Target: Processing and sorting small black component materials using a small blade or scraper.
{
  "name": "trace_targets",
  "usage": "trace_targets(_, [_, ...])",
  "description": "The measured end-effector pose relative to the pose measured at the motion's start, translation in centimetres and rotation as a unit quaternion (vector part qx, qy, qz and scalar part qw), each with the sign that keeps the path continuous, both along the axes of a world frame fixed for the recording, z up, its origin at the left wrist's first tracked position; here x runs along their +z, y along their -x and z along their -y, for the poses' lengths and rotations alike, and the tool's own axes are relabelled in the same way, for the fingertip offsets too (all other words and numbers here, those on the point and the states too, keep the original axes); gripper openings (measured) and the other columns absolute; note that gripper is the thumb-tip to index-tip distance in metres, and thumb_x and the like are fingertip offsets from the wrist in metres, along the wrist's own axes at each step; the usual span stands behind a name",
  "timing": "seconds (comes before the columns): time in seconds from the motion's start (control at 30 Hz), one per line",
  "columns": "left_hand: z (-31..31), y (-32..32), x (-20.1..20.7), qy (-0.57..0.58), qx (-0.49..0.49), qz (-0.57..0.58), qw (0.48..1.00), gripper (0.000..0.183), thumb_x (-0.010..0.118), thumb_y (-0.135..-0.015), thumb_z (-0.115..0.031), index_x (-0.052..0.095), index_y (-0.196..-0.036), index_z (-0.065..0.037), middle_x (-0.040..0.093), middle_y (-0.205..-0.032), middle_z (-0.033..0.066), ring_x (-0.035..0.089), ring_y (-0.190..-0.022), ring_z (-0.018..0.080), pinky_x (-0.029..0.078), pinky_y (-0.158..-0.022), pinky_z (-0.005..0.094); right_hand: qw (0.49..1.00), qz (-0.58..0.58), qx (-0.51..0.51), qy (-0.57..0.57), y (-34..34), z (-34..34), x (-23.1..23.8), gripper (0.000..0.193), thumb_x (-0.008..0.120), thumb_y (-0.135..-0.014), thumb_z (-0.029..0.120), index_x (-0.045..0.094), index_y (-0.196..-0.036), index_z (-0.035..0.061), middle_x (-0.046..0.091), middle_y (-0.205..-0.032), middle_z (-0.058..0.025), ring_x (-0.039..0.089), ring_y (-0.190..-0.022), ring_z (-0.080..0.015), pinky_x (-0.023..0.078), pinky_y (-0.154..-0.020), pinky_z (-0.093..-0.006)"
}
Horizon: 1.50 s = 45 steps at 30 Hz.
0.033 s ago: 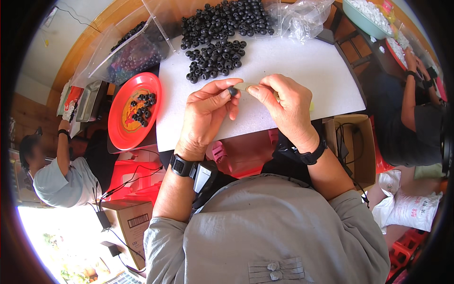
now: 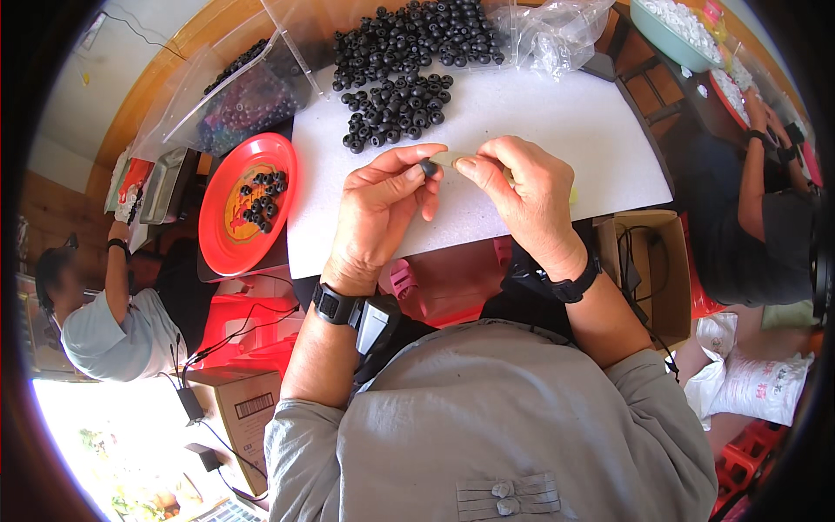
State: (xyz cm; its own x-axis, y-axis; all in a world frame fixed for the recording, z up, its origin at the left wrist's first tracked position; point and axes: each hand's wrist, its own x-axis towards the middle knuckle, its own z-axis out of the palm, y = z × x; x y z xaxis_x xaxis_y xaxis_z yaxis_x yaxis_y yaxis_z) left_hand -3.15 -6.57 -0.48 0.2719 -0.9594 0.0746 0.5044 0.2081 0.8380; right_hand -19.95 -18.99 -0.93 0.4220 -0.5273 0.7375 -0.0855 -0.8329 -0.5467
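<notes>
Between the thumb and fingers of my left hand (image 2: 378, 204) is a small round black bead (image 2: 427, 167). My right hand (image 2: 531, 183) pinches a pale, flat, narrow strip (image 2: 447, 158) whose far end touches or nearly touches the bead; its exact kind does not show. Both hands are above the white tabletop (image 2: 539, 113). Just beyond them lies a heap of similar black beads (image 2: 400, 109) with holes, spreading back into a larger pile (image 2: 417, 39). On the left, a red oval plate (image 2: 213, 213) carries several black beads.
Clear plastic bins (image 2: 165, 122) stand at the back left, and a crumpled clear bag (image 2: 557, 39) lies at the back. An open cardboard box (image 2: 678, 296) with cables is right of my knees. One person (image 2: 122, 335) sits at left, another (image 2: 739, 235) at right near a teal basin (image 2: 687, 48) of white pieces.
</notes>
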Motion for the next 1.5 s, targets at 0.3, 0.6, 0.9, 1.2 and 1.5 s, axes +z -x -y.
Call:
trace_targets(0.3, [-0.1, 0.1, -0.2, -0.001, 0.007, 0.008, 1.0, 0.028, 0.06, -0.104, -0.001, 0.068, -0.129, 0.01, 0.071, -0.105, 0.0149, 0.065, -0.089, 0.0196, 0.054, -0.073, 0.0321, 1.0, -0.006, 0.008, 0.002, 0.1, 0.0, 0.0, 0.027, 0.08, -0.092, 0.029, 0.067, -0.081, 0.0088, 0.064, -0.066, -0.0064, 0.063, -0.058, -0.0261, 0.047, -0.053, -0.0388])
trace_targets(0.6, [0.0, 0.7, 0.1, -0.012, 0.031, 0.02, 0.999, 0.028, 0.058, -0.104, -0.001, 0.068, -0.128, 0.009, 0.07, -0.104, 0.0153, 0.064, -0.087, 0.0201, 0.053, -0.071, 0.0319, 1.0, -0.009, 0.013, 0.011, 0.1, 0.1, -0.1, 0.025, 0.081, -0.091, 0.028, 0.067, -0.081, 0.0094, 0.064, -0.067, -0.0062, 0.063, -0.059, -0.0263, 0.047, -0.053, -0.0387])
trace_targets(0.9, [-0.2, 0.6, 0.1, -0.018, 0.036, 0.019, 0.999, 0.027, 0.059, -0.104, 0.0, 0.07, -0.127, 0.008, 0.071, -0.105, 0.0129, 0.064, -0.088, 0.0178, 0.053, -0.072, 0.0307, 0.991, 0.012, 0.13, -0.009, 0.8, 0.0, 0.3, 0.027, 0.085, -0.087, 0.022, 0.066, -0.077, 0.0072, 0.063, -0.067, -0.0057, 0.06, -0.057, -0.0231, 0.045, -0.053, -0.0362])
trace_targets(1.2, [-0.3, 0.8, 0.0, -0.003, 0.039, 0.034, 0.999, 0.03, 0.058, -0.105, -0.001, 0.067, -0.132, 0.008, 0.071, -0.106, 0.014, 0.064, -0.085, 0.0189, 0.052, -0.072, 0.0305, 0.997, 0.025, 0.035, -0.056, -0.1, -0.2, 0.1, 0.024, 0.085, -0.088, 0.022, 0.068, -0.079, 0.0067, 0.064, -0.067, -0.0065, 0.06, -0.057, -0.0218, 0.044, -0.052, -0.0353])
trace_targets(1.5, [-0.5, 0.4, -0.2, 0.014, 0.021, 0.019, 0.999, 0.029, 0.059, -0.105, -0.001, 0.068, -0.13, 0.008, 0.072, -0.108, 0.0148, 0.064, -0.088, 0.0186, 0.053, -0.073, 0.0308, 0.998, 0.024, 0.027, -0.046, -0.2, -0.1, 0.1, 0.025, 0.085, -0.088, 0.022, 0.068, -0.079, 0.0069, 0.063, -0.066, -0.0066, 0.06, -0.057, -0.0234, 0.045, -0.052, -0.0364])
